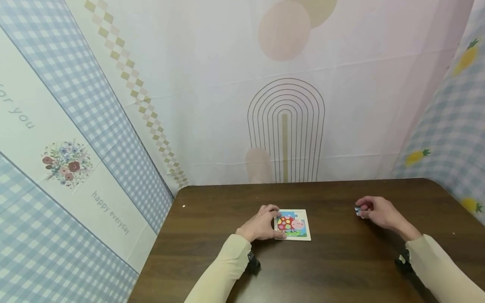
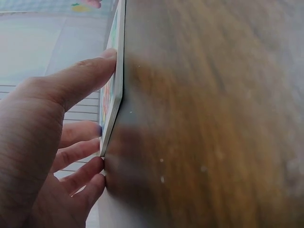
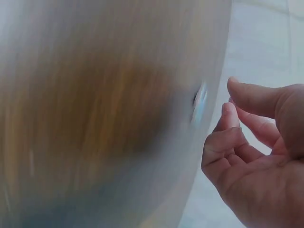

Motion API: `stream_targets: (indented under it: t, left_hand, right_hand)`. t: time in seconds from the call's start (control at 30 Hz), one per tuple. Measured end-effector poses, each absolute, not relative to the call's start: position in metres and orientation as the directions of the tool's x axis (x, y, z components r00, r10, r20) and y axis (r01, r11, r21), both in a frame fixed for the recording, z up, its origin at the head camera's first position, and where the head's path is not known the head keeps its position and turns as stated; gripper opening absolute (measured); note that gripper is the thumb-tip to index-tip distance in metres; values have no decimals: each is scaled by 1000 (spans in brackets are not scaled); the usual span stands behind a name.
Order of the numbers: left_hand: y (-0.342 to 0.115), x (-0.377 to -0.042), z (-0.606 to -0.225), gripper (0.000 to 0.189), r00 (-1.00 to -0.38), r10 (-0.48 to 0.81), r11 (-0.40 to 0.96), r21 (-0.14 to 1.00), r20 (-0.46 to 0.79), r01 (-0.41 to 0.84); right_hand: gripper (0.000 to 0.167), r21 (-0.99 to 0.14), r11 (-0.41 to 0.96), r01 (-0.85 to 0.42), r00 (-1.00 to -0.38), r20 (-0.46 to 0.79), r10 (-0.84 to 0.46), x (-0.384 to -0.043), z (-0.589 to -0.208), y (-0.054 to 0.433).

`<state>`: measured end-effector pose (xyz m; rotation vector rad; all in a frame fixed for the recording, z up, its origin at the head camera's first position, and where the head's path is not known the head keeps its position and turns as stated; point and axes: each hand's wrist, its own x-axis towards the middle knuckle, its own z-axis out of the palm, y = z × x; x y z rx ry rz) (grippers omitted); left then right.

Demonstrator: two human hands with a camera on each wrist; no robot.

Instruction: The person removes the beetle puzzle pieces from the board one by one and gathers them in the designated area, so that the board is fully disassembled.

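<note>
A small square jigsaw puzzle (image 1: 291, 225) with a pale border lies on the table, showing a red spotted ladybird with a pink face. A pale patch shows in its far right corner. My left hand (image 1: 261, 224) holds the puzzle at its left side, thumb at the near edge and fingers toward the far edge. In the left wrist view the thumb (image 2: 90, 76) rests on its face. Off to the right, my right hand (image 1: 380, 211) hovers beside a small blue-and-white puzzle piece (image 3: 200, 103). Its bent fingers stand apart from that piece in the right wrist view.
The dark brown wooden table (image 1: 326, 269) has rounded far corners. Behind it hangs a pale printed cloth (image 1: 212, 126), with blue checked cloth (image 1: 110, 105) at the left and more at the right. A tiny white speck (image 1: 183, 206) lies near the table's left edge.
</note>
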<state>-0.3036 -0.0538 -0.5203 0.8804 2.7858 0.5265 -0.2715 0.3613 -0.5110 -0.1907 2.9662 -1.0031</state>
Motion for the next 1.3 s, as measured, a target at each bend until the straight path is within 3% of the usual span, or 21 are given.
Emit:
stream_targets:
  t: [0.57, 0.97, 1.3]
  left_hand:
    - [-43, -299, -520, 57, -854, 519, 797, 380, -31, 470]
    - [-42, -297, -520, 58, -858, 512, 806, 368, -39, 464]
    - [-45, -299, -516, 53, -790, 612, 769, 265, -44, 581]
  right_hand:
    - [22, -638, 750, -174, -970, -21, -243, -265, -508, 224]
    - [23, -635, 747, -196, -964, -17, -267, -271, -518, 197]
    - [15, -617, 769, -169, -970, -33, -240, -272, -515, 191]
